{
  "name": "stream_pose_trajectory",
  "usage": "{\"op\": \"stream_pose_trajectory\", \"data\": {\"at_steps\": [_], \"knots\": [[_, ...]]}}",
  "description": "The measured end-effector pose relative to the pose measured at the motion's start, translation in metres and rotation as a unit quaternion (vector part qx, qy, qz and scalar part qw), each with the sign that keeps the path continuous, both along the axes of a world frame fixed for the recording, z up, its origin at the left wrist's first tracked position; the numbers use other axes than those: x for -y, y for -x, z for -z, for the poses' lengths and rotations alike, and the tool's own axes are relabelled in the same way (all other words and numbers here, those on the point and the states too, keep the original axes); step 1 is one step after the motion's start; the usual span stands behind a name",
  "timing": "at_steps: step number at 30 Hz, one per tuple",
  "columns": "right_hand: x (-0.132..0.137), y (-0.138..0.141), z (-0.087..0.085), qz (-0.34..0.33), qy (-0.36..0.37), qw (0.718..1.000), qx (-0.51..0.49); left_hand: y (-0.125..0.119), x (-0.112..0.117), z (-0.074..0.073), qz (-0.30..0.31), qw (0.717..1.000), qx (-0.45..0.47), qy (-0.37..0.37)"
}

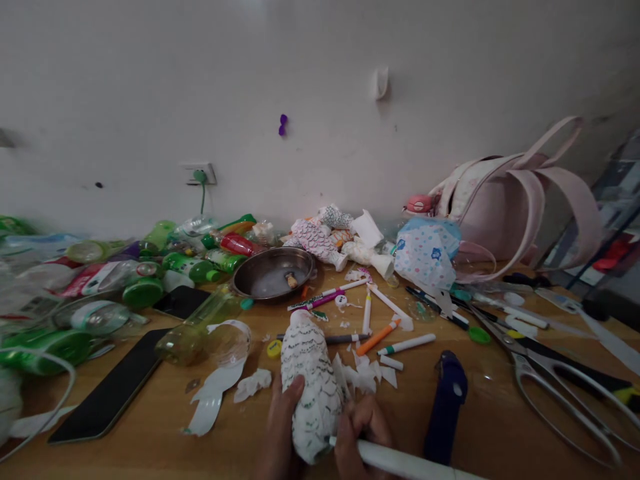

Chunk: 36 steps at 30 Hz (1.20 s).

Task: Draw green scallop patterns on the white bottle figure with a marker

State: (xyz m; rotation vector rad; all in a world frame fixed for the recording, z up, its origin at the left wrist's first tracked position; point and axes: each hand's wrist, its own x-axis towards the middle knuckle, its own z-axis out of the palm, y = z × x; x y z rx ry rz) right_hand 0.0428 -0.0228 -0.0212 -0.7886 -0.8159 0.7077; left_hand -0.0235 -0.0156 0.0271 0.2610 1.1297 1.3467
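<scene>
Near the front edge of the table stands a white paper-covered bottle shape (311, 380) with rows of dark, scale-like curves drawn on it. My left hand (284, 420) is wrapped round its left side, the thumb pressed on the front. My right hand (363, 427) is closed around a white marker pen (387, 459), whose tip touches the lower right of the shape or lies very close to it. Torn white paper (365, 375) lies just beyond my right hand. Several loose markers, among them an orange one (379, 337), are scattered past the shape.
Plastic bottles (105, 277) crowd the left side, with a black tablet-like slab (113, 387) in front. A metal bowl (273, 273) sits at the back, beside similar scale-patterned shapes (315, 239). To the right are large scissors (525, 363), a dark blue strap-like object (446, 407) and a pink backpack (495, 207).
</scene>
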Motion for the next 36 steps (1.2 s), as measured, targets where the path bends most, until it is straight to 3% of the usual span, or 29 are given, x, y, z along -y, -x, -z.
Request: {"op": "stream_pose_trajectory", "data": {"at_steps": [16, 28, 33, 36], "knots": [[0.001, -0.004, -0.010, -0.022, 0.043, 0.997, -0.056, 0.000, -0.001, -0.001, 0.006, 0.998, 0.058, -0.011], [0.002, -0.011, -0.020, -0.028, 0.133, 0.987, -0.080, 0.001, -0.001, 0.001, -0.041, 0.996, 0.073, -0.017], [0.002, -0.020, -0.018, -0.138, 0.211, 0.959, -0.133, 0.003, 0.000, -0.008, -0.018, 0.995, 0.095, -0.021], [0.003, -0.014, -0.010, -0.127, 0.170, 0.969, -0.127, 0.001, 0.006, -0.011, -0.014, 0.992, 0.126, 0.007]]}}
